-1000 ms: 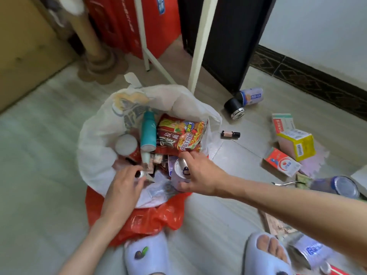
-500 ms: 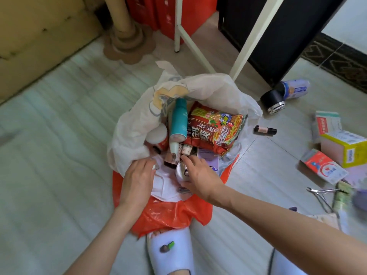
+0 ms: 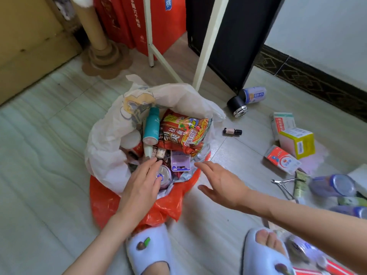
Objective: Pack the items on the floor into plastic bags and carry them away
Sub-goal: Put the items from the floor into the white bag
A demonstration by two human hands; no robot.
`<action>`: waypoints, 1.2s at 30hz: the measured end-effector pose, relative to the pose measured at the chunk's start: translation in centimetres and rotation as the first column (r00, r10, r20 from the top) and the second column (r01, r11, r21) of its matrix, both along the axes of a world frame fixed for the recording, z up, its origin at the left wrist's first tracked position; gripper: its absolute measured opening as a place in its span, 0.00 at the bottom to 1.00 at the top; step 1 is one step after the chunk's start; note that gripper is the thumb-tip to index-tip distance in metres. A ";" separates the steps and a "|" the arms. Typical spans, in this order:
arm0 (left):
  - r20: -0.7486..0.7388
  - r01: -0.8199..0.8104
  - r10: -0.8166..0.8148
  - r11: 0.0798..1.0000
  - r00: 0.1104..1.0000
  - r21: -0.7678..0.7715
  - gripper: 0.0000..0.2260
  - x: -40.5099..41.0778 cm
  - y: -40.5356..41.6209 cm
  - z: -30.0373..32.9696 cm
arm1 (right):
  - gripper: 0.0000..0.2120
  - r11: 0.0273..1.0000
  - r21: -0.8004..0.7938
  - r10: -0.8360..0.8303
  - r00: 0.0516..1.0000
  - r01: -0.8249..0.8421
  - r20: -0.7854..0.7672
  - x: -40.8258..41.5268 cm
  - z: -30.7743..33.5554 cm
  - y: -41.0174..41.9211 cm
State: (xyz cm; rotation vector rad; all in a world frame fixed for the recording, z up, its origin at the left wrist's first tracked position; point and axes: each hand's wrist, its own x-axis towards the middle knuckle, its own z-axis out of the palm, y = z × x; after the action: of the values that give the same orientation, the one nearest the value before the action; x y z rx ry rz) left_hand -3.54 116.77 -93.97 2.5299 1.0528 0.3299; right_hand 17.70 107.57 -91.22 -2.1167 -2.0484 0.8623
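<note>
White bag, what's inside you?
The white bag holds a teal bottle, a red noodle packet, a purple card and a can under the left hand. Things deeper down are covered.

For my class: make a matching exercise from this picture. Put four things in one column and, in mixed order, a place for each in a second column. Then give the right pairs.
Things
1. teal bottle
2. noodle packet
3. small dark-capped vial
4. nail nippers

Places
A. on the bare floor between the white bag and the boxes
B. in the white bag, beside the noodle packet, toward the left hand
C. on the floor beyond the right hand, near the purple-capped bottles
D. in the white bag, on the side nearest the vial

Pairs: 1-B, 2-D, 3-A, 4-C
</note>
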 end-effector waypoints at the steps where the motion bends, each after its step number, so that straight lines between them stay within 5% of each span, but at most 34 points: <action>1: 0.015 0.042 -0.042 0.999 0.999 0.001 0.18 1.4 -0.5 0.5 | 0.28 0.999 -0.007 -0.039 0.999 0.039 0.015 1.5 0.1 -1.4; 6: 0.021 0.298 -0.297 0.954 0.955 -0.023 0.23 9.8 -3.0 1.6 | 0.26 0.891 -0.037 -0.451 0.892 0.452 0.043 8.7 -1.1 -9.8; 12: -0.243 0.689 -0.656 0.720 0.714 0.082 0.30 18.9 -3.2 1.1 | 0.24 0.726 -0.090 -0.678 0.731 0.682 0.073 14.0 -4.9 -16.5; 21: -0.367 0.401 -0.388 0.915 0.845 -0.043 0.29 28.1 0.0 -8.0 | 0.24 0.928 -0.115 -0.335 0.929 0.354 0.155 18.3 -10.5 -17.3; 26: -0.440 0.313 -0.289 0.949 0.851 -0.018 0.29 29.3 2.2 -10.9 | 0.17 0.971 -0.100 -0.176 0.934 0.216 0.310 19.0 -11.2 -16.9; 29: -0.340 0.270 -0.270 0.962 0.901 -0.048 0.21 29.2 2.2 -10.8 | 0.11 0.979 -0.139 -0.096 0.943 0.147 0.318 19.3 -11.0 -16.4; 32: -0.284 0.255 -0.284 0.957 0.916 -0.136 0.14 28.9 1.7 -10.7 | 0.11 0.973 -0.171 -0.118 0.971 0.155 0.208 19.8 -10.3 -15.7; 36: -0.226 0.173 -0.217 0.965 0.950 -0.199 0.13 28.1 1.3 -10.8 | 0.08 0.893 -0.231 -0.410 0.909 0.386 -0.069 20.4 -8.7 -14.6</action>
State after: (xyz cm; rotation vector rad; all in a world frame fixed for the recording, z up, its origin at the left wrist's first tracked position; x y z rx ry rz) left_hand 24.56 118.05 -104.76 2.5282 0.8605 -0.1326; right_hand 38.13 92.98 -99.87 -2.4054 -1.4385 1.1403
